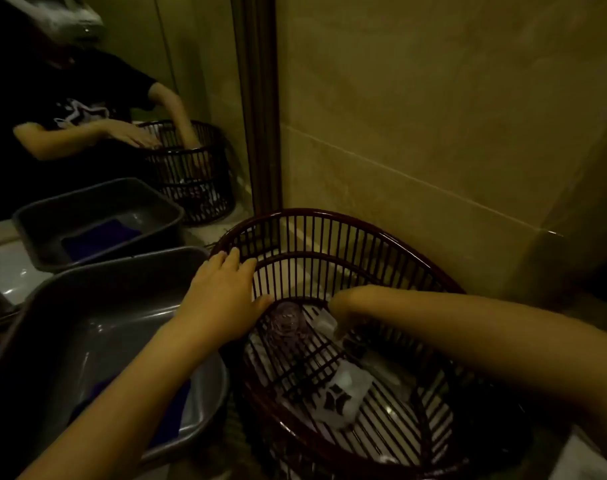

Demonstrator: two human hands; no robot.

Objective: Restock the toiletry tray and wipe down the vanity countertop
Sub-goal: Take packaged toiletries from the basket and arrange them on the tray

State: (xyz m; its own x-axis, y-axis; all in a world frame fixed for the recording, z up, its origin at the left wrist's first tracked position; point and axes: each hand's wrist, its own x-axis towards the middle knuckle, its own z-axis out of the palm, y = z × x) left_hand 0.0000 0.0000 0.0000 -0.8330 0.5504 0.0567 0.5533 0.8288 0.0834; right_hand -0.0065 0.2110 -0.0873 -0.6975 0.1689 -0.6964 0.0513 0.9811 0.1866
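A dark red slatted basket (pixel 364 237) stands on the counter against the tiled wall. My left hand (pixel 222 299) lies over its near-left rim, fingers across the top and thumb hooked over the slats. My right forearm reaches in from the right, and my right hand (pixel 340 306) bends down at the wrist into the basket, its fingers hidden. Inside lie white toiletry sachets (pixel 345 393), a clear round item (pixel 288 320) and another white packet (pixel 324 322). Left of the basket, a grey plastic tub (pixel 212 386) holds a blue cloth (pixel 172 420).
A mirror (pixel 122 81) at the back left reflects me, the basket and the tub. A dark wooden mirror frame (pixel 260 116) meets the beige tiled wall (pixel 433 116). The pale countertop (pixel 14 271) shows at far left. The light is dim.
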